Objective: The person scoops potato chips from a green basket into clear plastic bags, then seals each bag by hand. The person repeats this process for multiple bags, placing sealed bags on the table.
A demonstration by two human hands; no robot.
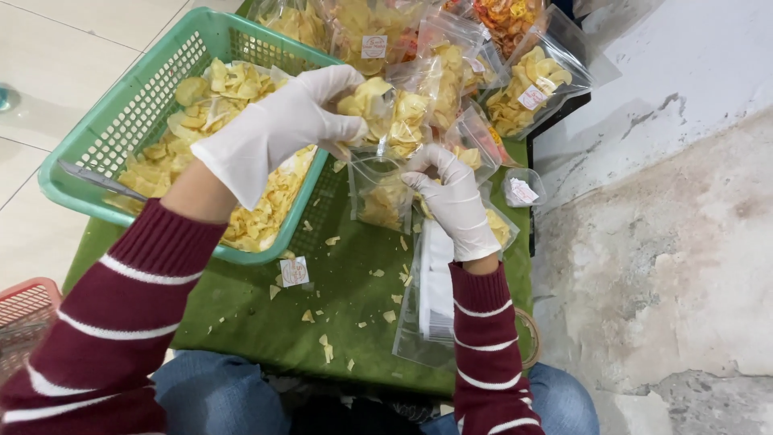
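A clear plastic pouch [380, 189], partly filled with pale yellow chips, stands upright near the middle of the desk [266, 322], just right of the green basket. The left hand [282, 129], in a white glove, is pinched on a small bunch of chips [366, 97] directly above the pouch mouth. The right hand [452, 197], also gloved, grips the pouch's upper right edge and holds it open. The green basket [121, 121] occupies the desk's far left corner; it is heaped with loose chips, and a metal utensil [101, 179] lies along its near left wall. Filled, sealed pouches [527, 84], at least five, are stacked along the far edge and far right corner. One small empty pouch [522, 189] lies at the right edge. A stack of flat empty pouches [431, 306] lies by the near right edge, under the right forearm. One loose round-printed label [294, 271] and many chip crumbs lie on the green desk cover. A red basket [24, 314] sits at the left, off the desk. Pale floor tiles [48, 48] lie to the left; a rough, patchy grey wall [668, 242] stands to the right.
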